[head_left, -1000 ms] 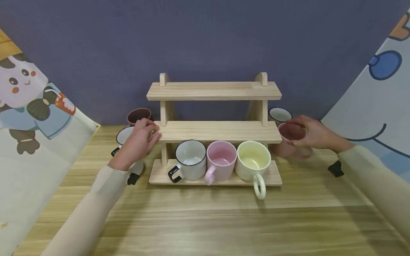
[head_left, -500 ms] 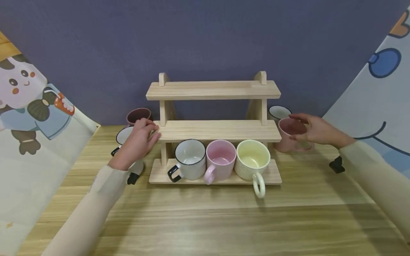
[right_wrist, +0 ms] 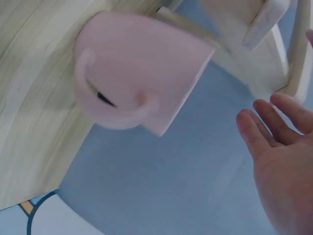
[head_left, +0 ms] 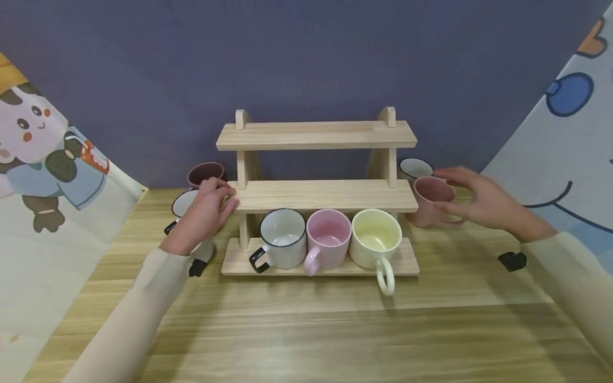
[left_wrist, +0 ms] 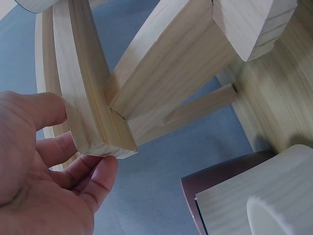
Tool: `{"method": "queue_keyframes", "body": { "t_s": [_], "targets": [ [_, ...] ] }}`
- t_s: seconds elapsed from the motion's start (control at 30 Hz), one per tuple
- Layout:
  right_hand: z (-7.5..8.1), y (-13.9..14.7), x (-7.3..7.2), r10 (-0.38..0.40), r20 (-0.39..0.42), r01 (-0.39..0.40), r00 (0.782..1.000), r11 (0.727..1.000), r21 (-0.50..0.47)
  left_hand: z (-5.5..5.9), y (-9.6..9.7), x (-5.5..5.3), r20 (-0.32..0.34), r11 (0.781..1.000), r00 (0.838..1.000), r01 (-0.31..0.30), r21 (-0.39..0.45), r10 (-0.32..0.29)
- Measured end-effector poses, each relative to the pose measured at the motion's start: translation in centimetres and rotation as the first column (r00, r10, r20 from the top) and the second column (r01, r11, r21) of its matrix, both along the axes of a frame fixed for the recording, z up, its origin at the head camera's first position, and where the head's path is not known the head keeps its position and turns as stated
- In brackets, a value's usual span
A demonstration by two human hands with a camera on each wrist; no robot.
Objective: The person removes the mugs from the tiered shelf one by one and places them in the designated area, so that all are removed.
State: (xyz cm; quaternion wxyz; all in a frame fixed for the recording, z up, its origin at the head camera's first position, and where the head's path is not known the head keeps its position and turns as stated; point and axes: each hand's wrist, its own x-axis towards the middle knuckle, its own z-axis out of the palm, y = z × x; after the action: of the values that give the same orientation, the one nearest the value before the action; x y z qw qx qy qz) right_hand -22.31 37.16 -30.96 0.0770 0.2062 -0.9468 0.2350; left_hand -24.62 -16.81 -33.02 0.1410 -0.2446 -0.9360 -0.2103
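Note:
A three-tier wooden rack [head_left: 325, 194] stands on the table. My left hand [head_left: 203, 213] holds the left end of its middle shelf. In the left wrist view, thumb and fingers bend round that wooden board's end [left_wrist: 98, 132]. Beside the rack's right end, a dusty-pink mug [head_left: 425, 215] stands upright on the table. My right hand [head_left: 488, 199] is at its right side, with relaxed fingers. The right wrist view shows this hand [right_wrist: 288, 166] apart from the pink mug [right_wrist: 146, 58], holding nothing. The mug's handle points to the right.
On the bottom shelf stand a white mug [head_left: 289, 250] with black handle, a pink mug [head_left: 335, 255] and a cream mug [head_left: 371, 255]. Behind the dusty-pink mug is a white mug [head_left: 409, 169]. More mugs, including a dark-red one [head_left: 196, 175], stand left of the rack.
The dusty-pink mug shifted slightly back and came to rest; my right hand has let go and drawn away to the right. My left hand stays on the shelf end.

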Motion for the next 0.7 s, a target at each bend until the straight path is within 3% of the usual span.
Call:
{"method": "queue_keyframes", "body": {
  "t_s": [0.3,0.47,0.7],
  "targets": [
    [0.0,-2.5,1.7,0.147,-0.135,-0.147,0.980,0.989,0.004,0.0,-0.1,0.0,-0.008,1.000,1.000,0.004,0.002,-0.004],
    [0.7,-5.0,2.9,0.162,-0.107,-0.158,0.981,0.987,0.042,0.0,-0.1,0.0,0.000,1.000,1.000,-0.003,-0.001,0.003],
    [0.8,-8.6,4.1,0.261,-0.107,-0.248,0.959,0.961,0.120,-0.1,0.0,-0.1,-0.011,1.000,1.000,-0.006,-0.015,0.006]
  ]
}}
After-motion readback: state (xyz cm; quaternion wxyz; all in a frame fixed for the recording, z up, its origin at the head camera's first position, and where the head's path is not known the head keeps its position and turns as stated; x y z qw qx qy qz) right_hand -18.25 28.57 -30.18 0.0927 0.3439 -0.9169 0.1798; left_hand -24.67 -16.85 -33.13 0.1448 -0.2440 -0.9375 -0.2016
